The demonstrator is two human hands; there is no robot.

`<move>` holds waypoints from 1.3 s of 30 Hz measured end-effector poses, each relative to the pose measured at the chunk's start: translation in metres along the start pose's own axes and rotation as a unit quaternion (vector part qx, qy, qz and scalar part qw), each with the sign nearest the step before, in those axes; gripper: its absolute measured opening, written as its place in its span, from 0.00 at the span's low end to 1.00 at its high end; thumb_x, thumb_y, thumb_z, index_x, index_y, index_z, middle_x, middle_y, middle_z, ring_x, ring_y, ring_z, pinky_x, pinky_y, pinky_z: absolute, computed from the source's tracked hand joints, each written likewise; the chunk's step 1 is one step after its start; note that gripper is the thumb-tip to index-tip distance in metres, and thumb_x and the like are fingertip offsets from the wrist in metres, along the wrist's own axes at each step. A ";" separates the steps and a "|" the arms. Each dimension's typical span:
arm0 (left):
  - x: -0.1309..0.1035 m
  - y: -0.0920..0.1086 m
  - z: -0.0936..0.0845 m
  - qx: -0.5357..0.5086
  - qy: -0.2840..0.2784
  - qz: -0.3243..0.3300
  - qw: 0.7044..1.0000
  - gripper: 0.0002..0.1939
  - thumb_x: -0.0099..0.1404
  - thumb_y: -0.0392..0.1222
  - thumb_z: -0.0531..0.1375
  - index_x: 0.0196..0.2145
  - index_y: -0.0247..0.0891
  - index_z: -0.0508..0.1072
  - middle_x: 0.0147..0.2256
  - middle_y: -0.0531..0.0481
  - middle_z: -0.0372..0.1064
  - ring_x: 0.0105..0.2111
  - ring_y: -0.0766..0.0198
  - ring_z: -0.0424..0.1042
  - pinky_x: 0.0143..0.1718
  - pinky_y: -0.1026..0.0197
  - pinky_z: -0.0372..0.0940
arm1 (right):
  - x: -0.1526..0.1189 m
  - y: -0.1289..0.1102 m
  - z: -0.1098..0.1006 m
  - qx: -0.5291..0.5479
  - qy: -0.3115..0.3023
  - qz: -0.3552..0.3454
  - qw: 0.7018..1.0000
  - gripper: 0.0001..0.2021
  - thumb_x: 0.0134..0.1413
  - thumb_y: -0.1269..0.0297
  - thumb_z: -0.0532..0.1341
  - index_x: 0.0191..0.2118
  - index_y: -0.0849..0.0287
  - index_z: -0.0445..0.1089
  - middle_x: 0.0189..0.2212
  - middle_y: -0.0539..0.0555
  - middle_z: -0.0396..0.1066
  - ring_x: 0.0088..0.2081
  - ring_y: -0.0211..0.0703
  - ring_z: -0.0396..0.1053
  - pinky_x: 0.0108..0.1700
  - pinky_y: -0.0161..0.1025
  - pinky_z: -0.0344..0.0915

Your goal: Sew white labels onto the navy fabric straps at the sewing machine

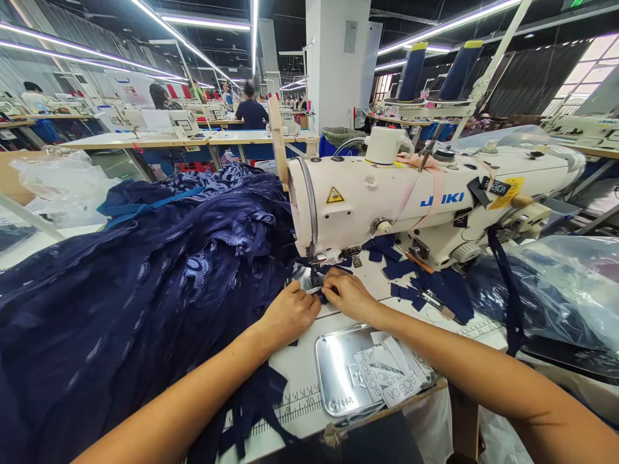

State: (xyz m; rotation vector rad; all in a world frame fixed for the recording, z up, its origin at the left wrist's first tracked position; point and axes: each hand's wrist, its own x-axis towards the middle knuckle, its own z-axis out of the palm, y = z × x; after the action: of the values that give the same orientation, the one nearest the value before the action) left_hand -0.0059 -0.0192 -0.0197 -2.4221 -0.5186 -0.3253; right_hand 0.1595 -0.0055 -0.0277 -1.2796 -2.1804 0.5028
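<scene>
At the needle end of the white sewing machine point(358, 200), both hands work close together beside the presser foot point(315, 277). My left hand point(293, 312) is closed, with curled fingers at a small white strip point(313, 290) that looks like a label. My right hand point(349, 295) pinches at the strip's other end, with navy cloth just under the fingertips. What lies beneath the fingers is mostly hidden. A large heap of navy fabric with pale blue embroidery point(193, 270) spreads left of the machine, reaching the needle area.
A shiny metal tin lid point(333, 380) carries loose white printed labels point(399, 380) near the table's front edge. Navy scraps point(447, 290) and tweezers point(438, 304) lie right of the needle. A clear plastic bag point(570, 277) sits at the right. Ruler markings point(300, 403) line the front.
</scene>
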 end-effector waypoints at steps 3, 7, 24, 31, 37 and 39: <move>0.000 0.000 0.000 -0.010 -0.008 -0.002 1.000 0.12 0.60 0.26 0.45 0.29 0.29 0.67 0.18 0.50 0.64 0.18 0.64 0.62 0.25 0.59 0.54 | -0.001 0.001 -0.004 0.036 -0.002 -0.006 0.999 0.08 0.51 0.73 0.55 0.22 0.62 0.64 0.26 0.49 0.64 0.31 0.36 0.62 0.34 0.34 0.58; 0.000 0.000 -0.001 -0.018 -0.014 -0.006 1.000 0.12 0.61 0.26 0.45 0.28 0.30 0.67 0.18 0.49 0.64 0.19 0.64 0.62 0.26 0.59 0.54 | -0.006 0.006 -0.012 0.086 -0.034 -0.047 0.995 0.08 0.51 0.74 0.55 0.25 0.62 0.68 0.31 0.51 0.66 0.35 0.36 0.64 0.40 0.35 0.60; -0.016 -0.006 -0.020 -0.214 -0.051 -0.090 0.971 0.07 0.60 0.34 0.52 0.31 0.36 0.69 0.44 0.48 0.68 0.46 0.60 0.64 0.50 0.52 0.56 | -0.008 0.004 -0.022 -0.328 -0.121 -0.296 0.889 0.12 0.53 0.76 0.51 0.42 0.66 0.66 0.39 0.58 0.65 0.39 0.45 0.60 0.38 0.39 0.63; 0.012 0.005 -0.006 -0.222 -0.117 -0.186 0.950 0.09 0.61 0.33 0.50 0.30 0.34 0.70 0.36 0.45 0.72 0.37 0.60 0.69 0.41 0.56 0.64 | 0.008 0.025 -0.029 -0.315 -0.098 -0.295 0.897 0.15 0.53 0.78 0.50 0.47 0.66 0.64 0.47 0.59 0.64 0.44 0.45 0.64 0.37 0.37 0.67; 0.020 0.009 -0.006 -0.204 -0.127 -0.214 0.947 0.08 0.60 0.32 0.52 0.31 0.33 0.71 0.36 0.44 0.72 0.37 0.59 0.70 0.42 0.56 0.65 | 0.009 0.029 -0.027 -0.313 -0.080 -0.302 0.897 0.17 0.53 0.79 0.49 0.48 0.67 0.64 0.48 0.60 0.64 0.44 0.45 0.65 0.38 0.38 0.69; 0.020 0.010 -0.005 -0.195 -0.121 -0.214 0.949 0.07 0.59 0.32 0.53 0.31 0.33 0.71 0.37 0.44 0.72 0.37 0.59 0.70 0.42 0.55 0.65 | 0.009 0.030 -0.026 -0.310 -0.073 -0.304 0.898 0.18 0.53 0.79 0.49 0.48 0.67 0.64 0.48 0.60 0.64 0.45 0.45 0.65 0.40 0.38 0.68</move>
State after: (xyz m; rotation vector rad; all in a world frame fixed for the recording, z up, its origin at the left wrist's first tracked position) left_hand 0.0161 -0.0238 -0.0140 -2.7299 -1.1981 -0.3365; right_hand 0.1927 0.0181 -0.0225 -0.7495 -2.8166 -0.3945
